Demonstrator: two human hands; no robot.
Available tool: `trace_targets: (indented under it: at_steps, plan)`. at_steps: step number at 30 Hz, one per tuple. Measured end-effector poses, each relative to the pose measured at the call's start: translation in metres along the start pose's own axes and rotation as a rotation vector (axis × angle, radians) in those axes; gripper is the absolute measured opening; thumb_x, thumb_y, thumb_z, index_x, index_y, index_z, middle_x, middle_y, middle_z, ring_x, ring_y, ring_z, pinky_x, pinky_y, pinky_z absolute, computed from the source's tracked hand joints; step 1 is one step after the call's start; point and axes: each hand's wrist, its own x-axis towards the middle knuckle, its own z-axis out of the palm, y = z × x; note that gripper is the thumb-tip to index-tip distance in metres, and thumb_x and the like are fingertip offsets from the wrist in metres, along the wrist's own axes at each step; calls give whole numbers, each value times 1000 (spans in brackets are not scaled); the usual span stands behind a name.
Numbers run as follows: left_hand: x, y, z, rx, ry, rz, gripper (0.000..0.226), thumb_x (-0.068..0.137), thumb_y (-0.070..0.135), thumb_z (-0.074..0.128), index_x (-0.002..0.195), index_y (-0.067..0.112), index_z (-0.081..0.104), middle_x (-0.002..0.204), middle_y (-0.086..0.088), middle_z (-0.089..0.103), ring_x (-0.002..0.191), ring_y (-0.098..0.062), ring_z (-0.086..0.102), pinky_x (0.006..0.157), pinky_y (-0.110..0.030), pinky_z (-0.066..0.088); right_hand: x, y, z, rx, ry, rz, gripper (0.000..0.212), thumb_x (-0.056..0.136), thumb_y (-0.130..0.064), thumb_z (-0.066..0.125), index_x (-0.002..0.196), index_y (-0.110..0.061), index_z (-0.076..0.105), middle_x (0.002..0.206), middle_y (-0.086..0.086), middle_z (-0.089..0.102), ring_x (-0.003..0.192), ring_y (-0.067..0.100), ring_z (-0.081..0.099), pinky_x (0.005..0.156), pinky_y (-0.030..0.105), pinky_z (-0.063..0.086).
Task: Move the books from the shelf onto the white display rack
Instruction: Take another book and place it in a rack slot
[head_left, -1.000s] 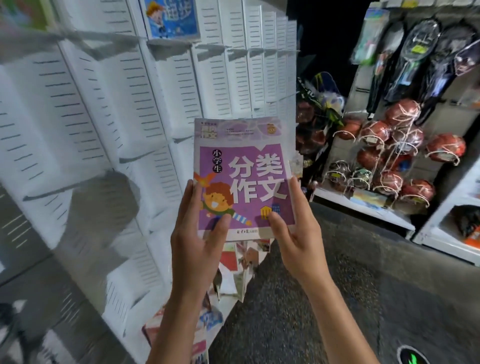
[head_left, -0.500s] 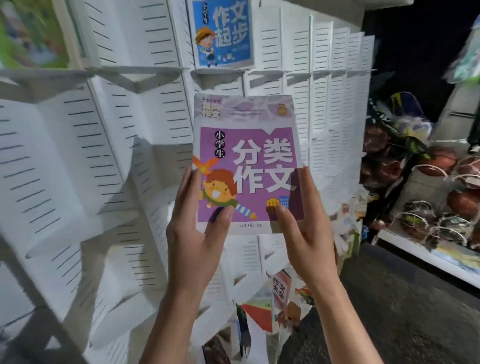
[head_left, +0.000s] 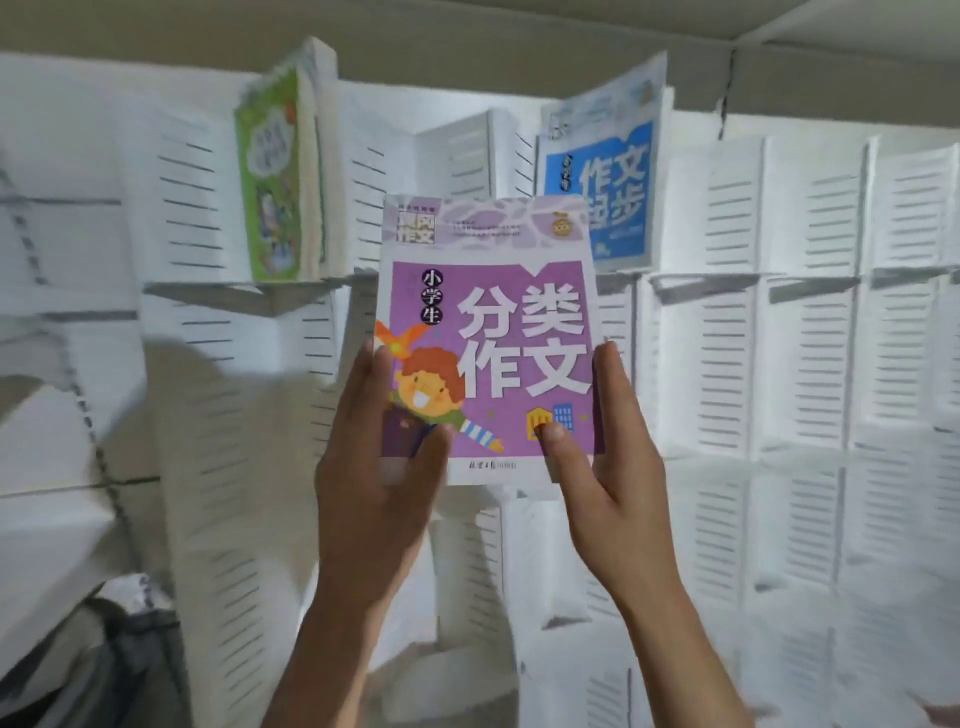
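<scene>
A purple book (head_left: 498, 322) with a cartoon child and white characters on its cover is held upright in front of the white display rack (head_left: 810, 364). My left hand (head_left: 379, 467) grips its lower left edge, thumb on the cover. My right hand (head_left: 602, 457) grips the lower right edge the same way. On the rack's upper ledges stand a green book (head_left: 275, 176) at the left and a blue book (head_left: 602, 171) at the right, partly behind the purple one.
The rack's slotted white panels fill the view, with narrow ledges (head_left: 223, 293) across them. A dark bag or cloth (head_left: 130, 665) lies at the bottom left.
The view has swung left and up toward the rack, and the shelf of balls is out of sight. Both hands have raised the purple book closer to the upper ledges.
</scene>
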Motion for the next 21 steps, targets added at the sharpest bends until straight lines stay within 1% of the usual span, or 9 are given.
trace_targets:
  at_steps: [2,4,6,9,12,15,16,18,21]
  plan:
    - [9,-1,0,22,23,21,68,86,45,63,149,32,39,155,5,43,143,-12,40,113,-41,41,15,4,3,41,-26,-32,64,92,-32,58,142,-46,21,145,-44,28,141,-10,28,113,14,28]
    - [21,-3,1,35,30,18,71,86,45,63,152,32,38,155,6,42,143,-16,41,112,-49,41,31,8,7,82,-49,-49,65,92,-33,58,143,-47,20,148,-41,29,142,-7,27,115,19,28]
    - [36,-5,2,34,40,21,68,86,45,64,149,43,39,153,8,45,140,-18,44,112,-51,40,47,11,13,94,-61,-74,66,92,-33,58,145,-43,20,151,-33,30,142,-6,28,117,24,28]
    - [62,-8,7,36,41,49,57,84,49,64,137,56,43,148,9,50,135,-14,50,111,-32,41,74,15,23,94,-54,-93,70,93,-32,57,151,-36,18,154,-24,31,143,-3,30,118,34,31]
    - [92,-13,16,116,40,76,65,83,45,64,144,38,42,155,8,42,129,-7,53,98,-7,38,102,20,31,72,-28,-135,72,93,-32,57,154,-30,18,158,-18,29,145,0,28,118,41,32]
    - [128,-20,26,135,25,70,72,85,35,64,151,19,40,157,13,34,136,13,34,109,-8,30,134,20,38,61,2,-167,71,93,-34,56,153,-32,17,151,-32,24,144,-6,23,120,37,29]
    - [140,-23,30,124,8,113,70,89,33,63,152,16,38,156,15,32,139,13,29,114,-12,27,145,20,40,60,13,-180,70,94,-35,56,153,-31,18,151,-33,24,144,-6,24,120,38,29]
    - [161,-29,36,102,-34,145,65,96,39,60,153,19,35,155,20,27,141,14,24,116,-14,25,168,24,45,43,39,-220,70,96,-35,55,156,-27,21,157,-18,30,146,6,29,117,46,34]
    - [191,-39,43,113,-114,32,71,93,50,57,155,36,27,159,26,22,136,19,23,110,-15,27,199,32,52,-30,73,-239,72,96,-38,53,158,-23,18,159,-4,32,146,14,31,113,50,37]
